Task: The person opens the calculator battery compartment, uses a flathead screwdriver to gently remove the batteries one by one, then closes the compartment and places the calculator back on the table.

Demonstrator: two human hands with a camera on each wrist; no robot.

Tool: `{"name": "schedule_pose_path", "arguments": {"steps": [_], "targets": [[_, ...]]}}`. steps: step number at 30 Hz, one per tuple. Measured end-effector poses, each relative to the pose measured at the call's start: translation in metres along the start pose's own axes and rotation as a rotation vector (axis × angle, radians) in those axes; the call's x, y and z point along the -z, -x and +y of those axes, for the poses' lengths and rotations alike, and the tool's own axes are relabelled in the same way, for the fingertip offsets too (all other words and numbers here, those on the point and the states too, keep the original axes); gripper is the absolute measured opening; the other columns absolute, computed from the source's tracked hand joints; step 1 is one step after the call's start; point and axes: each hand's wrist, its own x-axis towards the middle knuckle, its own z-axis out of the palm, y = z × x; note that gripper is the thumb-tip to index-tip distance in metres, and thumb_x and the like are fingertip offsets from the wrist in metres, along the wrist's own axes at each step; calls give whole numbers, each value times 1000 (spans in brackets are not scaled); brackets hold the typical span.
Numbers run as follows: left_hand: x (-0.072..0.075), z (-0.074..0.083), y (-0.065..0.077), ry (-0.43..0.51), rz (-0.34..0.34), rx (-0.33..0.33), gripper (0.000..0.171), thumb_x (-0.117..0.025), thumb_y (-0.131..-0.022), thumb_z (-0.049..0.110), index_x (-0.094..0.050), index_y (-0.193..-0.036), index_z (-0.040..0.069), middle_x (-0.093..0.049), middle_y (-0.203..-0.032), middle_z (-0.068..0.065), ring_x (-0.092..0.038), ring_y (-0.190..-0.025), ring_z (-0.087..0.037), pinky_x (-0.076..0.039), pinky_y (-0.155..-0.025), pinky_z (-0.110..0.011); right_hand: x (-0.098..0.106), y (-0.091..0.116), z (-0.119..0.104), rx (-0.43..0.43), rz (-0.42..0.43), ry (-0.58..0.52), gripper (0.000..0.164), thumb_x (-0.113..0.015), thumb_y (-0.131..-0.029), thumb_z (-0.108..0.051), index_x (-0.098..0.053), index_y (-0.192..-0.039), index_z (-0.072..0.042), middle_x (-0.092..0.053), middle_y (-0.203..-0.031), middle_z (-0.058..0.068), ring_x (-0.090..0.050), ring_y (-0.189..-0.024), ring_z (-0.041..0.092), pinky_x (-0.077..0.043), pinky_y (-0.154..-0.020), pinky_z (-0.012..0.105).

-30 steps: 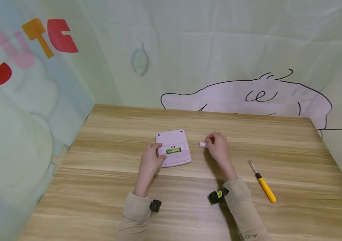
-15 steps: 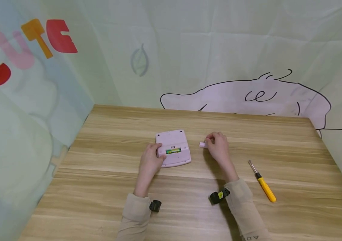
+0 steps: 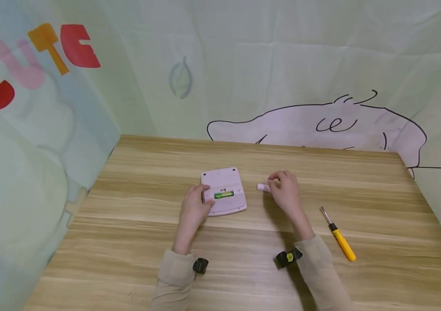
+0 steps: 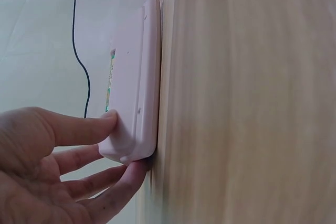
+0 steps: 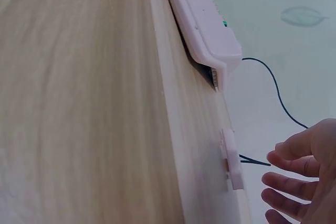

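A pink device (image 3: 224, 190) lies face down on the wooden table (image 3: 243, 268), its battery bay open with a green battery (image 3: 223, 195) inside. My left hand (image 3: 194, 206) rests against its left edge. In the left wrist view one straight finger (image 4: 84, 129) lies on top of the device (image 4: 134, 93) and another touches its near corner. A small pink cover piece (image 3: 262, 187) lies right of the device. My right hand (image 3: 285, 192) hovers just beside it. The right wrist view shows the fingers (image 5: 294, 156) spread and apart from the cover (image 5: 231, 163).
A yellow-handled screwdriver (image 3: 338, 235) lies on the table to the right of my right hand. Printed cloth walls (image 3: 243, 77) close in the back and both sides. The table's left edge (image 3: 88, 190) runs near the device.
My right hand has shifted slightly right and come off the small pink cover, which now shows more. The left hand and the device have stayed put.
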Motion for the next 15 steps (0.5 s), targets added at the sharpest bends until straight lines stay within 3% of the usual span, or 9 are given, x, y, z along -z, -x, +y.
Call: {"name": "schedule_pose_path", "arguments": {"steps": [15], "targets": [[-1,0,1,3,4,3,41,-72,-83,11,-60,-121,3,-57,-125,-18,-57,-113,-33,-45,-99,-48,16,12,0,29,-16,7,19,-64,-88,-16,-67,-99,-1,-62,-110,20,-52,-106,38,-39,-93,51]]}}
